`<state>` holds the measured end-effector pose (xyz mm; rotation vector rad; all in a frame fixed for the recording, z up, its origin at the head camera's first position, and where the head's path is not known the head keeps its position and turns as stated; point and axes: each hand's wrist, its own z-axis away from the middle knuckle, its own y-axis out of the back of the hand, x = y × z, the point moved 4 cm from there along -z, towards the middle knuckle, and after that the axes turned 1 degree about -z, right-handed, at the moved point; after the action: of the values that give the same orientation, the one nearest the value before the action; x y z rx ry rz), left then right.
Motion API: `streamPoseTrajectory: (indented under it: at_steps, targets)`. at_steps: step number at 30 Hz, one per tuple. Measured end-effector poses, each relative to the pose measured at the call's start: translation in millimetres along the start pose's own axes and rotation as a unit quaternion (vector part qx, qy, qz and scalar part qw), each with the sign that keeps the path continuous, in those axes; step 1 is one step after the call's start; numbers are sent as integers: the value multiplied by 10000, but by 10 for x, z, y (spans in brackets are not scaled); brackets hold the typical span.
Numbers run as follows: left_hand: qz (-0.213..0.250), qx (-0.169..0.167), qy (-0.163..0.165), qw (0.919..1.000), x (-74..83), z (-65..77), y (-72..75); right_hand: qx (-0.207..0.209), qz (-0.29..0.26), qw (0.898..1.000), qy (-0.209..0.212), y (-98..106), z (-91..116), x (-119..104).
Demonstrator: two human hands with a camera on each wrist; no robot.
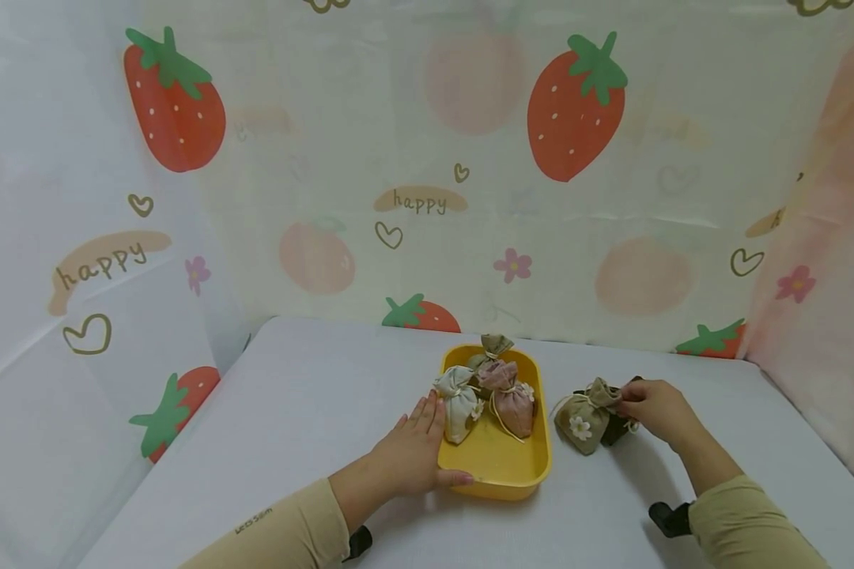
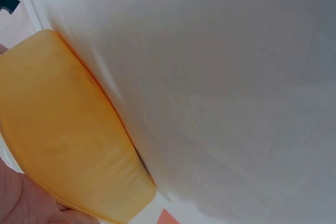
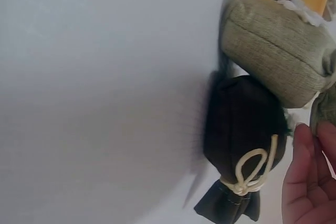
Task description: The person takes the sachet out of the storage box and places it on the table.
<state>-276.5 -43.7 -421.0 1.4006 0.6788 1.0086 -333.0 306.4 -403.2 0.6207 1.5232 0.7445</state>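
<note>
A yellow tray (image 1: 500, 468) stands on the table, and my left hand (image 1: 407, 452) rests along its left side with straight fingers, thumb at the front rim. In the left wrist view the tray's outer wall (image 2: 68, 124) shows, with part of the hand (image 2: 26, 198) below. Inside lie a pale drawstring pouch (image 1: 459, 415), a pink one (image 1: 514, 407) and a khaki one (image 1: 496, 344) behind. Right of the tray, my right hand (image 1: 658, 411) pinches the gathered top of an olive pouch (image 3: 278, 51) with a white flower. Beside it lies a dark brown pouch (image 3: 244, 124) tied with cream cord.
A white cloth covers the table (image 1: 313, 395). Behind it hangs a curtain (image 1: 413, 261) printed with strawberries, hearts and the word "happy"; similar sheets close both sides. Black straps (image 1: 670, 520) show at the wrists.
</note>
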Motion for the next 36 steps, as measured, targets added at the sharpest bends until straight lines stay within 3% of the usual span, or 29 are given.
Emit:
streamPoseTrajectory:
  at_steps: [7, 12, 21, 30, 36]
  targets:
    - [-8, 0, 10, 10000, 5, -1, 10, -17, 245, 9997, 0, 67, -30, -54]
    - [-31, -18, 15, 10000, -1, -16, 0, 201, 246, 9995, 65, 175, -33, -137]
    - [65, -22, -8, 10000, 5, -2, 10, 485, 11, 9981, 372, 246, -51, -479]
    - [26, 4, 5, 10000, 4, 0, 7, 59, -159, 9988, 454, 58, -217, -842]
    - [-6, -9, 5, 10000, -5, -12, -10, -178, -301, 9968, 724, -55, -323, -1056]
